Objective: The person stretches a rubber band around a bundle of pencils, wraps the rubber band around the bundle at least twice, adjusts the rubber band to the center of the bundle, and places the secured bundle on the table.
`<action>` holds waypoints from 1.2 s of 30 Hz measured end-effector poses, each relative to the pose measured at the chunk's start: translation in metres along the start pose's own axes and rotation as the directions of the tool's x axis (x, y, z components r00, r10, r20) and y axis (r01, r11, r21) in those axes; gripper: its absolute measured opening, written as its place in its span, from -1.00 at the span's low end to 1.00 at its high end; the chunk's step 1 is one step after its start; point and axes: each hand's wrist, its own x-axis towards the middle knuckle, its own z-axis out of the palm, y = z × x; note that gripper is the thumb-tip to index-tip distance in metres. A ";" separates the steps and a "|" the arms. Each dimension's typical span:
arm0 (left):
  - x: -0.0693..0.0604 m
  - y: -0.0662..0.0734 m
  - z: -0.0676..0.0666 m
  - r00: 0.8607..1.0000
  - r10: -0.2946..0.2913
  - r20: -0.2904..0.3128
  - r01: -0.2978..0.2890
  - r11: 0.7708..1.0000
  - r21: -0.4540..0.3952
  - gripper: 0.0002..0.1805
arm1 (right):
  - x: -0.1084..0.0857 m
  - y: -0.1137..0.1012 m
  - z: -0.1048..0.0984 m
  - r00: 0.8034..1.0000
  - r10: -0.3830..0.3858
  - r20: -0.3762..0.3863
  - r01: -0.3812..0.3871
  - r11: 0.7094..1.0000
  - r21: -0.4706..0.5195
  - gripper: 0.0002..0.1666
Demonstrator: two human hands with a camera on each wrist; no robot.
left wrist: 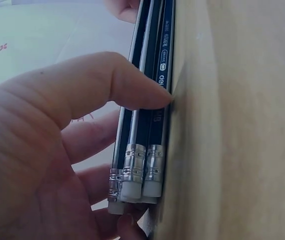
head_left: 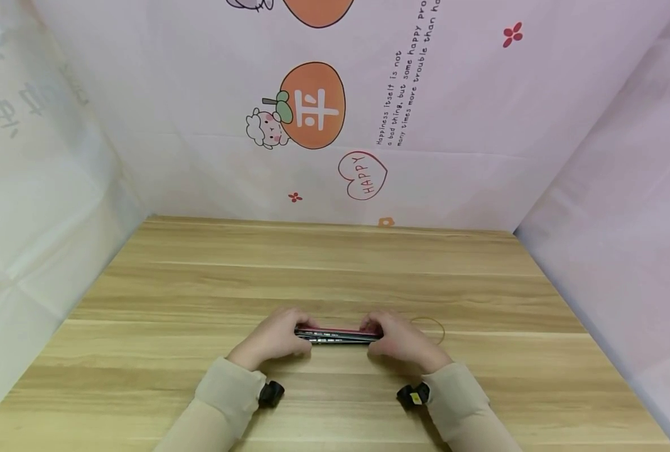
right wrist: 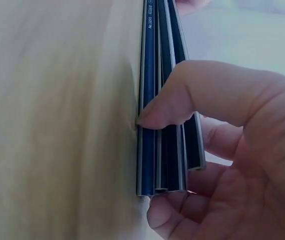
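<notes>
**Pencils bunched between two hands, band lying apart**

Nearest, two pale sleeves (head_left: 230, 392) come in from the lower edge, a small black camera (head_left: 270, 394) at the left wrist and another at the right. The forearms slant inward, so the hands face each other across the work.

The left hand (head_left: 275, 336) grips the eraser end, its thumb across the near side of the pencils (head_left: 337, 337) and its fingers bent round the far side. The right hand (head_left: 399, 339) mirrors it at the flat, unsharpened end, thumb over the front, fingers curled behind. The bunch lies crosswise between them; whether its underside touches the table (head_left: 335, 270) or sits just above is hard to tell.

Gathering looks largely done, I'd judge: the pencils run side by side. Evening them up does not, since erasers (left wrist: 131, 190) and plain ends alike stand uneven. The rubber band (head_left: 427, 318) lies on the table just beyond the right hand, not round the pencils.

Farther back, a printed sheet (head_left: 453, 157) rises behind the table.
</notes>
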 end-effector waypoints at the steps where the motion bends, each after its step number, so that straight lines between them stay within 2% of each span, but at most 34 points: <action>1: 0.000 0.001 0.000 1.000 -0.004 0.002 0.004 1.000 0.001 -0.58 | 0.000 0.000 0.000 1.000 0.000 -0.004 0.000 1.000 0.001 -0.61; 6: -0.001 0.003 0.001 1.000 -0.008 0.007 0.008 1.000 0.011 -0.69 | 0.000 -0.002 0.000 1.000 0.002 -0.016 -0.002 1.000 -0.023 -0.66; 11: -0.002 0.003 0.002 1.000 -0.019 0.009 0.019 0.999 0.040 -0.85 | 0.000 -0.003 -0.001 1.000 0.003 -0.019 -0.004 0.998 -0.057 -0.62; 14: -0.001 0.001 0.003 1.000 -0.022 0.001 0.022 0.998 0.065 -0.86 | -0.001 -0.003 -0.002 1.000 0.001 -0.020 -0.003 0.998 -0.068 -0.59; 19: -0.001 0.001 0.004 1.000 -0.022 -0.016 0.024 0.996 0.081 -0.83 | -0.001 -0.003 -0.002 1.000 0.008 -0.018 -0.010 0.997 -0.073 -0.66; 24: -0.001 0.001 0.003 1.000 -0.015 -0.019 0.017 0.997 0.082 -0.85 | -0.002 0.000 -0.001 1.000 0.018 -0.022 -0.018 0.999 -0.028 -0.71; 27: -0.001 -0.001 0.001 1.000 -0.009 0.000 0.009 1.000 0.009 -0.89 | -0.002 0.004 -0.002 1.000 0.016 -0.010 -0.015 0.997 0.073 -0.74; 30: 0.000 -0.005 -0.002 1.000 -0.014 0.024 0.017 0.990 -0.139 -0.84 | -0.002 0.008 -0.005 1.000 0.022 0.017 -0.025 0.969 0.244 -0.67; 33: -0.001 -0.007 -0.007 0.999 -0.024 0.040 0.035 0.952 -0.305 -0.69 | -0.001 0.010 -0.010 0.998 0.057 0.036 -0.067 0.912 0.404 -0.54; 36: -0.001 -0.007 -0.011 0.998 -0.040 0.038 0.053 0.906 -0.421 -0.60 | -0.002 0.010 -0.015 0.996 0.084 0.028 -0.086 0.863 0.498 -0.48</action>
